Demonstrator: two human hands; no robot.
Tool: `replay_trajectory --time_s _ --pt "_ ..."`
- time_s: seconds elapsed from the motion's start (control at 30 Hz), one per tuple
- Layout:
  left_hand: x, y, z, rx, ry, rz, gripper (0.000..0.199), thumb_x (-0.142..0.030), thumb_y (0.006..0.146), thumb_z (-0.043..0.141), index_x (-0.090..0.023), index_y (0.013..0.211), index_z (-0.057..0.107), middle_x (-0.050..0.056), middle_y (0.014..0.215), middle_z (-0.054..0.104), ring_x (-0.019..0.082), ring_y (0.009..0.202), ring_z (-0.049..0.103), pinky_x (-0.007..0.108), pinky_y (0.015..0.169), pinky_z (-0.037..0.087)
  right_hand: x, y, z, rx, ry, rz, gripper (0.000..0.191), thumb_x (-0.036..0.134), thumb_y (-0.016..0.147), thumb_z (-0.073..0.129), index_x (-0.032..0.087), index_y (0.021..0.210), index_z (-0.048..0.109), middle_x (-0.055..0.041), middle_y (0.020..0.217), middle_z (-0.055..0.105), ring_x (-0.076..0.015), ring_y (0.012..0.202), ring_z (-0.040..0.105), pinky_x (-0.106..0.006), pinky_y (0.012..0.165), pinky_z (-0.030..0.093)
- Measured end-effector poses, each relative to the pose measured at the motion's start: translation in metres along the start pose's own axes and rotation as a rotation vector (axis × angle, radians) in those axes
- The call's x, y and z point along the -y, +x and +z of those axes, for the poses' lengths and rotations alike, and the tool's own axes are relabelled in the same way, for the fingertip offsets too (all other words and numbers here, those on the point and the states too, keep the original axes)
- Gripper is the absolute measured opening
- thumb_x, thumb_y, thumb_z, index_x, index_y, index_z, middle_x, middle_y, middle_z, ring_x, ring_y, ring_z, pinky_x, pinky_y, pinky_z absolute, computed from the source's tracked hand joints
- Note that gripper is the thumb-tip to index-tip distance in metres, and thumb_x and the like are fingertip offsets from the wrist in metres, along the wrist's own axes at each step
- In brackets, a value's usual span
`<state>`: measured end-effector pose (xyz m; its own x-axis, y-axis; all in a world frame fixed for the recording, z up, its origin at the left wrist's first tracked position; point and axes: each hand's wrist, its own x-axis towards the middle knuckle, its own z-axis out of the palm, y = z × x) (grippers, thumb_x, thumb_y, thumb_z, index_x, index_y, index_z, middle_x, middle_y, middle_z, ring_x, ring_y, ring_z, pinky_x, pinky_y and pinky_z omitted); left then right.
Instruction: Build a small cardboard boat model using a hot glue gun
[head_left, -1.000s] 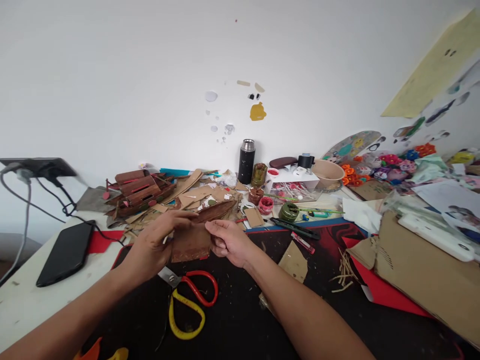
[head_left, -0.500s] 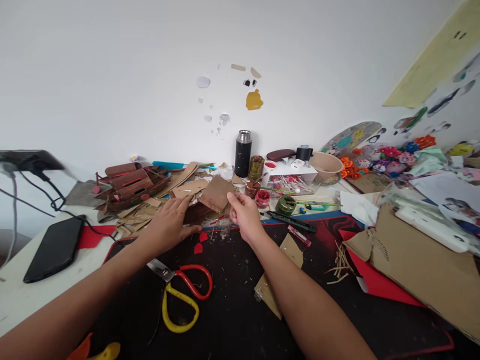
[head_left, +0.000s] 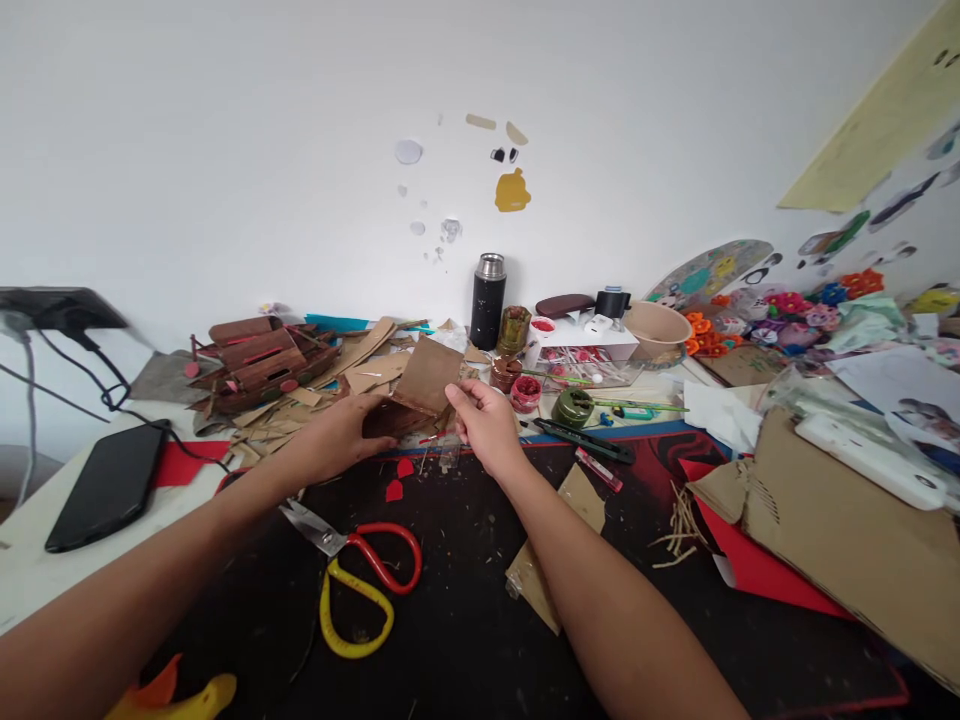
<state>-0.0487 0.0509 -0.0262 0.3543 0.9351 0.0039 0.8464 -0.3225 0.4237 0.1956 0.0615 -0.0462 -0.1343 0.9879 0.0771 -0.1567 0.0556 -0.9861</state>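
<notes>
A brown-painted cardboard piece point(head_left: 429, 375) is tilted up above the scraps at the middle back of the desk. My right hand point(head_left: 489, 428) pinches its right edge between thumb and fingers. Below and left of this flat panel is a darker brown part point(head_left: 397, 418); whether the two are joined I cannot tell. My left hand point(head_left: 341, 438) curls round the left side of that darker part, thumb low and fingers above, fingertips partly hidden. Scissors point(head_left: 330, 542) with one red and one yellow handle lie slightly parted on the black mat point(head_left: 457, 640). Small red pieces point(head_left: 395, 490) lie near my left thumb.
A brown cardboard model ship point(head_left: 259, 365) stands back left beside loose cardboard strips point(head_left: 367, 350). Behind my right hand are paint jars point(head_left: 527, 393), a black flask point(head_left: 489, 305) and a cutter point(head_left: 585, 440). A phone point(head_left: 109, 485) lies left; a large cardboard sheet point(head_left: 840, 530) lies right.
My left hand has moved from lying spread over the scraps to closing on the darker brown part. The panel in my right hand has tipped more upright.
</notes>
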Motion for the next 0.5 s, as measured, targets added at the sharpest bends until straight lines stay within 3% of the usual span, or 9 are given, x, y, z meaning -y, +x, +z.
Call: replay_trajectory --time_s 0.23,0.5 --pt "-0.006 -0.014 -0.015 0.085 -0.036 -0.038 0.075 -0.056 0.084 0.068 -0.023 0.151 0.059 0.013 0.137 0.077 0.039 0.119 0.074 0.047 0.099 0.057 0.009 -0.008 0.005 0.127 -0.024 0.010 0.041 0.063 0.088 0.074 0.023 0.087 0.064 0.0090 0.049 0.048 -0.0104 0.039 0.039 -0.024 0.041 0.028" --pt "-0.008 -0.028 -0.028 0.131 -0.114 0.005 0.072 -0.054 0.083 0.076 -0.028 0.149 0.062 0.010 0.148 0.072 0.037 0.132 0.069 0.044 0.108 0.055 0.014 -0.012 0.007 0.191 -0.092 0.026 0.039 0.061 0.091 0.075 0.022 0.089 0.068 0.0085 0.047 0.048 -0.0111 0.038 0.041 -0.024 0.041 0.030"
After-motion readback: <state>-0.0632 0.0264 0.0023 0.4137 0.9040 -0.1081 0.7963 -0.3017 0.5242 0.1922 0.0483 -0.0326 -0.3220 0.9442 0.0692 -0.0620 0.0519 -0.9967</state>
